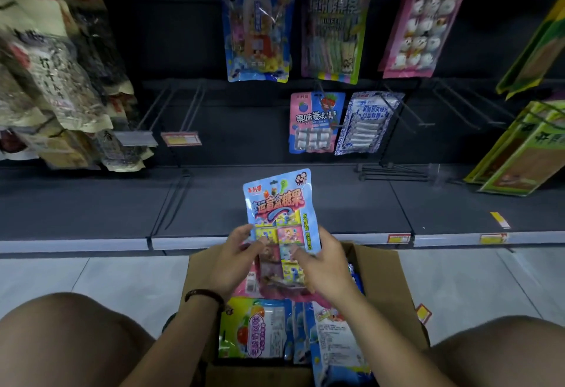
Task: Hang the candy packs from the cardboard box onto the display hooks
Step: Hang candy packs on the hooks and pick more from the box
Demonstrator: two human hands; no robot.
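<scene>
Candy pack (pixel 281 212): you hold one blue one upright above the cardboard box (pixel 388 279). Your left grip (pixel 235 261) is clamped on its 9 o'clock edge and your right grip (pixel 324 267) on its 3 o'clock edge, both low down. Its long axis runs 6 to 12, top end leading. Several bare display hooks (pixel 189 108) lie at 11 o'clock, nearer your left grip. Five hung packs (pixel 316 123) sit at 12 to 1. The packs in the box are too overlapped to count.

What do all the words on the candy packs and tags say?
"运盲盒糖果": held candy pack.
"果味卷软糖": hanging pink-blue pack.
"老酸奶风味": hanging blue-white pack.
"老酸奶风味": yellow-green pack in the cardboard box.
Price tags, small print and the other packs: too blurred to read.
</scene>
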